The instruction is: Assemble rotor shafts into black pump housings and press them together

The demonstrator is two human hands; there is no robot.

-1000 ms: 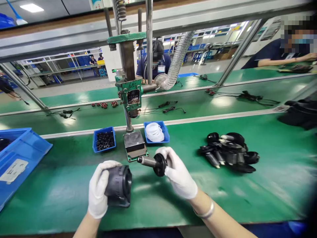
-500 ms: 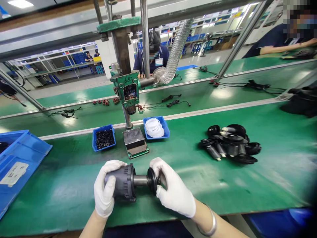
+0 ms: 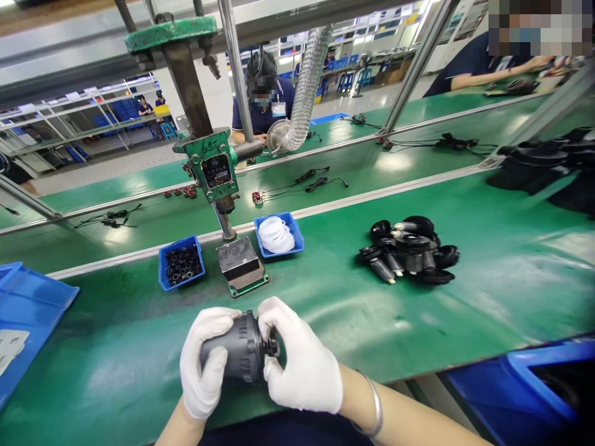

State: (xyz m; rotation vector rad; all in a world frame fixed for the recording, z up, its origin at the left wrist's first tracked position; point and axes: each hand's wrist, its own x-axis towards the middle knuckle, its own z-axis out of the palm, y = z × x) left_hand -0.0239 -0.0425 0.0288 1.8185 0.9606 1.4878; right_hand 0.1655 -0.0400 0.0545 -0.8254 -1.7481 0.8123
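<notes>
My left hand (image 3: 204,362), in a white glove, is wrapped round a dark grey ribbed cylindrical housing (image 3: 235,350) that lies on its side just above the green bench. My right hand (image 3: 300,359), also gloved, grips a black round end piece with a small ringed hub (image 3: 270,345) at the housing's right end. The end piece sits against the housing's rim, and its shaft is out of sight inside. The fingers partly cover the joint between the two.
A green arbor press (image 3: 211,164) stands behind the hands over a metal block (image 3: 238,260). Blue trays hold black rings (image 3: 185,266) and white rings (image 3: 277,235). Black shafted parts (image 3: 411,251) are heaped at right; a blue bin (image 3: 28,322) stands left. A co-worker (image 3: 263,93) sits opposite.
My right hand has moved left, pushing the black end piece's metal shaft into the housing until the piece meets the rim. The camera view has shifted to the right.
</notes>
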